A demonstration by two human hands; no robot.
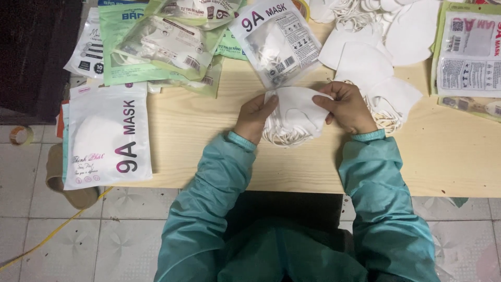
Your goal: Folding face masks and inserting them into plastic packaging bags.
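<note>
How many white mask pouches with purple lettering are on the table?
2: one pouch at the table's left edge, one pouch just beyond the hands. Others may be hidden under the green packs.

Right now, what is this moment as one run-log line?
left hand: grips stack of white masks | right hand: grips same stack | under: wooden table | near: mask packet, loose masks

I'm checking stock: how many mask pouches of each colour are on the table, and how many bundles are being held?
White mask pouches: 3
Green mask pouches: 5, as far as the overlap lets me tell
Held white mask bundle: 1
Total: 9
</note>
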